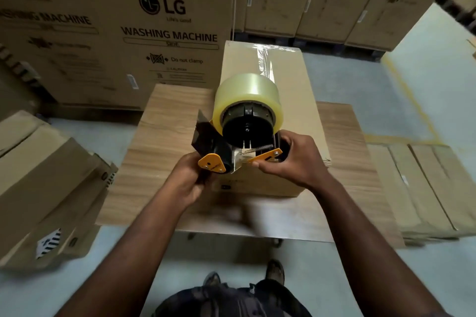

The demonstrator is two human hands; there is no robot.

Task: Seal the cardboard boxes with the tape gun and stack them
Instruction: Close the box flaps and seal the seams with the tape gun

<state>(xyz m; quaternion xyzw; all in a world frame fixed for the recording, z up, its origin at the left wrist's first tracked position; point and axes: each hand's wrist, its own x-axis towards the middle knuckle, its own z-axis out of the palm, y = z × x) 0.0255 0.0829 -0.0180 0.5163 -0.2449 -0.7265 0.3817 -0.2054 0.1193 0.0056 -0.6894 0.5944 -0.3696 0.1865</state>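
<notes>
over the near end of the cardboard box (291, 100) on the tabletop (159, 136), the left hand (190, 177) grips the tape gun (239, 136) by its roller end and the right hand (293, 162) by its handle; best keep it square to the seam and press firmly.

The tape gun (206, 136) is black, with two orange plates (211, 163) and a silver spring (260, 149). Its tape roll (247, 92) is pale translucent yellow around a dark core. The cardboard box (291, 90) is plain tan, with a glossy clear tape strip (264, 59) on top. The bench (159, 136) shows light wood grain. The big cartons (103, 41) are brown with black lettering and symbols. The floor (360, 80) is pale grey-blue with a yellow line (412, 100). A black-and-white striped label (49, 242) marks the brown left box (38, 162).
</notes>
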